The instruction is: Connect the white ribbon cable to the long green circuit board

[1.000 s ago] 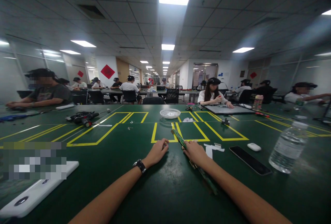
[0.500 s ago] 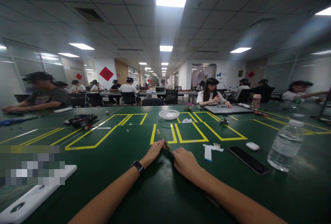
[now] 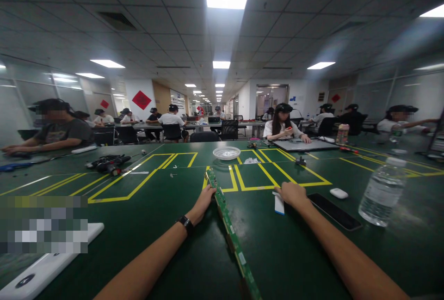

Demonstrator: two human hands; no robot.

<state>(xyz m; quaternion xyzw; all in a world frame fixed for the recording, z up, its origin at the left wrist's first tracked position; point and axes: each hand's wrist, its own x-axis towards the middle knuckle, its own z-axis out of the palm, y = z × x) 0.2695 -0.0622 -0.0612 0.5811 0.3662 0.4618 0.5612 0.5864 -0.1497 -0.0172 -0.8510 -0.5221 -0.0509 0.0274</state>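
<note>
A long, narrow green circuit board (image 3: pixel 231 230) slants from the middle of the table toward my body. My left hand (image 3: pixel 204 200) is closed on the board near its far end, with a dark watch on the wrist. To the right, my right hand (image 3: pixel 292 193) reaches down to the table with its fingers curled together. It covers part of the white strips there, and what its fingertips pinch is hidden. Below those fingertips shows a white flat ribbon cable (image 3: pixel 279 204) with a blue end.
A black phone (image 3: pixel 335 211), a white earbud case (image 3: pixel 339 193) and a water bottle (image 3: pixel 383 193) are at the right. Ahead sits a clear round dish (image 3: pixel 226 153) by yellow tape outlines. A white device (image 3: pixel 52 263) lies at left. Several people sit around.
My right hand has left the board and moved right, over the white strips. The board, hardly visible before, now shows along its length in my left hand.
</note>
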